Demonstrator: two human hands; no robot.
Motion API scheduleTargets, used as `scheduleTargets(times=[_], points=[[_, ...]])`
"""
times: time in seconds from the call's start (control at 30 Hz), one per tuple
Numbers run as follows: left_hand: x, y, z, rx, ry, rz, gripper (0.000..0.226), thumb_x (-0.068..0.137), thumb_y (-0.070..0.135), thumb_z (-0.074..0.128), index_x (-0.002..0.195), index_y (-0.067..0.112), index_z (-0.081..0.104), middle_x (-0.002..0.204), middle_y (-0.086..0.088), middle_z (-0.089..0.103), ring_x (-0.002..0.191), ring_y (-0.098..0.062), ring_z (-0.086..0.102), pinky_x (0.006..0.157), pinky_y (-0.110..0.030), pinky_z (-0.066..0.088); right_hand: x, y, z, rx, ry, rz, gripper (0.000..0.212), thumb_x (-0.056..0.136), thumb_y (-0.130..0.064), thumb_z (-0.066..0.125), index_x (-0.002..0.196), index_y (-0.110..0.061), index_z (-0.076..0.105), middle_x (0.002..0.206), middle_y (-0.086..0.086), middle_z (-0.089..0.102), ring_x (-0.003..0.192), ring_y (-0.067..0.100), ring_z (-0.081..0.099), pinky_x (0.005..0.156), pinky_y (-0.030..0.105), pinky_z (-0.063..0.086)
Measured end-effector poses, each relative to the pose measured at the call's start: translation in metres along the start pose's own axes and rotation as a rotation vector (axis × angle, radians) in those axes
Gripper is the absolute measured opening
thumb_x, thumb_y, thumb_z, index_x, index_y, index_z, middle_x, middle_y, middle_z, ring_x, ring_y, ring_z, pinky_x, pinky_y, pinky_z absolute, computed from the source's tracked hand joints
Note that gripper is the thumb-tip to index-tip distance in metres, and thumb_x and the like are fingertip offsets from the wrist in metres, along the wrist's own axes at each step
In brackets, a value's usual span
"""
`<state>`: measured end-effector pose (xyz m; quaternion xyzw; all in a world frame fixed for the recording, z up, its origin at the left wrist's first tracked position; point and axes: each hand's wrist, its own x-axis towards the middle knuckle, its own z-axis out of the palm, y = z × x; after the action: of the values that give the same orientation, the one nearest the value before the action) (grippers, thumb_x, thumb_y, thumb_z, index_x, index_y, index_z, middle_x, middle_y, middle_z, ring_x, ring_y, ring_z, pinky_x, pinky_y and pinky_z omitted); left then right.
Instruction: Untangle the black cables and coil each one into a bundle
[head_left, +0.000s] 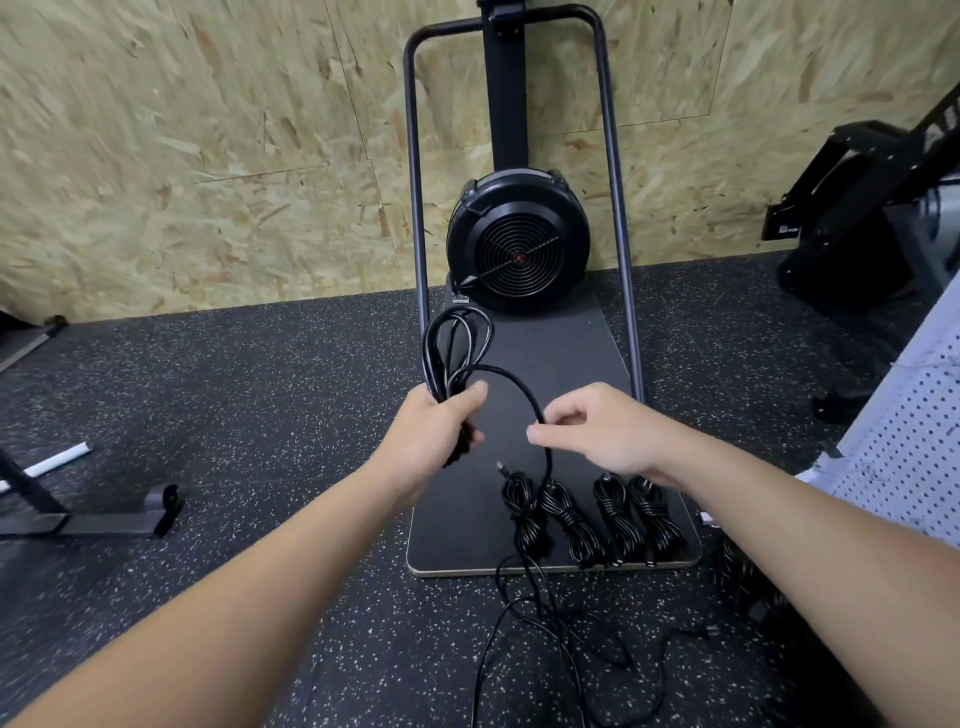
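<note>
Forearms fill the lower frame, both reaching forward over the speckled floor (218, 415). Left hand (436, 426) grips a half-made coil (454, 348), fingers curled round the gathered loops, which stand up above the fist. Right hand (587, 431) pinches the free run of the same cable (524, 384), which arcs across from the coil, then drops past the fingertips toward the board.

Step in hand, as I judge it: winding this cable, one loop at a time. Next move calls for bringing the pinched length across to the left fist without twisting it.

Four finished bundles (592, 512) lie side by side on the black board (561, 353). Loose cable (545, 634) sprawls on the floor just in front, likely to snag the trailing end. Beyond, a round black fan (517, 241) in a metal frame (415, 182) stands against the chipboard wall (182, 130).
</note>
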<state>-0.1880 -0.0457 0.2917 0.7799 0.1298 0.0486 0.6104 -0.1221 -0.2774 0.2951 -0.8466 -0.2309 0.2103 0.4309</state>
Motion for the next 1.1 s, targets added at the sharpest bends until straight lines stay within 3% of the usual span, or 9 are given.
scheduleTargets(times=[0.1, 0.23, 0.47, 0.63, 0.77, 0.83, 0.9, 1.0, 1.1], points=[[0.002, -0.003, -0.004, -0.01, -0.034, -0.011, 0.044, 0.104, 0.056, 0.069, 0.089, 0.017, 0.055, 0.075, -0.006, 0.054, 0.065, -0.018, 0.066, 0.055, -0.025, 0.042, -0.001, -0.012, -0.002, 0.074, 0.058, -0.084, 0.028, 0.106, -0.038, 0.071, 0.088, -0.02, 0.084, 0.072, 0.003, 0.071, 0.067, 0.012, 0.064, 0.071, 0.024, 0.054], [-0.005, -0.006, 0.001, -0.011, -0.118, -0.001, 0.058, 0.095, 0.075, 0.067, 0.086, 0.019, 0.057, 0.077, -0.002, 0.06, 0.068, -0.019, 0.066, 0.067, -0.032, 0.05, 0.0, -0.031, 0.003, 0.342, 0.181, -0.184, 0.02, 0.105, -0.025, 0.076, 0.1, -0.006, 0.078, 0.084, 0.014, 0.078, 0.067, 0.019, 0.065, 0.07, 0.031, 0.061], [-0.017, -0.004, 0.028, 0.197, -0.315, 0.368, 0.049, 0.103, 0.036, 0.077, 0.083, 0.005, 0.044, 0.069, -0.004, 0.043, 0.067, -0.018, 0.042, 0.066, -0.037, 0.035, -0.004, -0.057, 0.01, 0.52, 0.45, -0.198, 0.017, 0.101, -0.017, 0.078, 0.095, -0.002, 0.075, 0.078, 0.013, 0.079, 0.069, 0.03, 0.079, 0.075, 0.051, 0.068], [-0.022, -0.003, 0.035, 0.185, -0.241, 0.364, 0.035, 0.106, 0.028, 0.073, 0.083, 0.002, 0.068, 0.076, -0.013, 0.071, 0.066, -0.016, 0.059, 0.068, -0.038, 0.049, -0.015, -0.07, 0.01, 0.398, 0.547, -0.386, 0.01, 0.101, -0.014, 0.077, 0.093, -0.008, 0.074, 0.078, 0.007, 0.076, 0.066, 0.024, 0.076, 0.064, 0.041, 0.064], [-0.026, 0.0, 0.035, 0.125, -0.216, 0.343, 0.042, 0.109, 0.02, 0.07, 0.085, -0.01, 0.053, 0.079, -0.03, 0.062, 0.063, -0.011, 0.061, 0.063, -0.021, 0.048, -0.01, -0.056, -0.002, -0.127, 0.788, -0.52, 0.018, 0.097, -0.029, 0.08, 0.113, -0.025, 0.073, 0.11, -0.015, 0.066, 0.095, 0.008, 0.062, 0.09, 0.036, 0.055], [-0.028, 0.0, 0.036, 0.134, -0.203, 0.346, 0.042, 0.108, 0.02, 0.071, 0.084, -0.009, 0.052, 0.08, -0.03, 0.062, 0.064, -0.012, 0.061, 0.064, -0.022, 0.049, -0.002, -0.047, -0.006, -0.156, 0.703, -0.396, 0.057, 0.093, -0.047, 0.079, 0.143, -0.027, 0.06, 0.138, -0.012, 0.056, 0.12, 0.008, 0.058, 0.103, 0.036, 0.051], [-0.027, -0.002, 0.036, 0.184, -0.167, 0.361, 0.042, 0.106, 0.024, 0.073, 0.081, -0.004, 0.053, 0.075, -0.022, 0.064, 0.063, -0.012, 0.059, 0.065, -0.027, 0.048, 0.006, -0.044, -0.005, 0.061, 0.463, -0.137, 0.083, 0.083, -0.065, 0.078, 0.152, -0.026, 0.053, 0.141, -0.008, 0.063, 0.124, 0.009, 0.062, 0.109, 0.042, 0.052], [-0.02, -0.008, 0.034, 0.257, -0.119, 0.349, 0.043, 0.1, 0.034, 0.081, 0.078, 0.013, 0.052, 0.067, 0.003, 0.057, 0.067, -0.021, 0.06, 0.068, -0.038, 0.05, 0.012, -0.034, -0.003, 0.344, 0.178, -0.038, 0.053, 0.08, -0.053, 0.082, 0.116, -0.015, 0.079, 0.115, 0.005, 0.082, 0.115, 0.024, 0.075, 0.113, 0.061, 0.053], [-0.016, -0.01, 0.033, 0.265, -0.146, 0.322, 0.049, 0.093, 0.044, 0.087, 0.078, 0.014, 0.051, 0.07, -0.007, 0.057, 0.067, -0.017, 0.055, 0.068, -0.04, 0.05, 0.009, -0.032, -0.01, 0.46, 0.087, -0.1, 0.03, 0.088, -0.032, 0.081, 0.107, -0.009, 0.08, 0.115, 0.008, 0.083, 0.119, 0.036, 0.073, 0.119, 0.062, 0.047]])
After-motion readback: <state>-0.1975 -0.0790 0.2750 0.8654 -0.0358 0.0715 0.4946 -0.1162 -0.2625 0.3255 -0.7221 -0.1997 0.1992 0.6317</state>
